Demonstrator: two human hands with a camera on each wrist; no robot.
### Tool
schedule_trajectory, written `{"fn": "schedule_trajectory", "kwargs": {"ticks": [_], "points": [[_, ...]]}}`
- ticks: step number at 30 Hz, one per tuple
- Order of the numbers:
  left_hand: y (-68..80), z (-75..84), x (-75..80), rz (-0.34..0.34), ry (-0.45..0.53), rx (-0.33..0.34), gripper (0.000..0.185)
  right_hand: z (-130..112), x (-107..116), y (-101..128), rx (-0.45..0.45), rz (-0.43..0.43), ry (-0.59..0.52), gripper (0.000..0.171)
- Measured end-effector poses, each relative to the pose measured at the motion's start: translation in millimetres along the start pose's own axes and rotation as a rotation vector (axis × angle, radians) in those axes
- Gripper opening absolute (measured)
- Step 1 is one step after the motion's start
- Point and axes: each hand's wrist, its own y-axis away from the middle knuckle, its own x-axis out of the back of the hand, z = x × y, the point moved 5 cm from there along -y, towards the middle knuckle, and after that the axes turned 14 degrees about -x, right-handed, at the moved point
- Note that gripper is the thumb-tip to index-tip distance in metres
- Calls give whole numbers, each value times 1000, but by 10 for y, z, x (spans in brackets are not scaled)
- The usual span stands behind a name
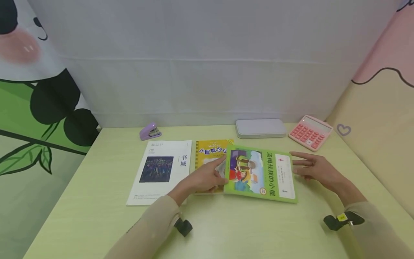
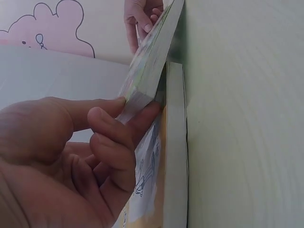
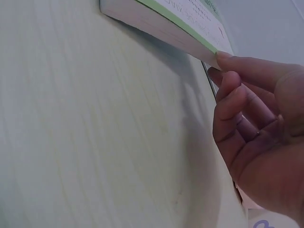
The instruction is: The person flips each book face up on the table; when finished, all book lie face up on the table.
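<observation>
A green picture book (image 1: 260, 172) is lifted at a tilt over a yellow spiral-bound book (image 1: 210, 150) on the pale green table (image 1: 97, 187). My left hand (image 1: 217, 172) pinches its left edge. In the left wrist view the thumb lies on top and a finger underneath, so the green book (image 2: 149, 61) stands clear of the yellow book (image 2: 164, 171). My right hand (image 1: 295, 163) reaches in from the right with straight fingers, their tips against the book's right edge. In the right wrist view a fingertip (image 3: 223, 56) touches the green book's (image 3: 161, 28) corner.
A white magazine (image 1: 161, 171) lies left of the yellow book. Along the back wall sit a purple stapler (image 1: 150, 131), a grey flat case (image 1: 260, 128) and a pink calculator (image 1: 310, 132). Padded walls close in the left and right sides.
</observation>
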Motion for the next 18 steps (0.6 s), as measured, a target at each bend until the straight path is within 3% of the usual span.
{"fn": "schedule_trajectory", "kwargs": {"ticks": [18], "points": [[-37, -50, -28, -13, 35, 51, 88, 59, -65, -72, -18, 9, -21, 77]]}}
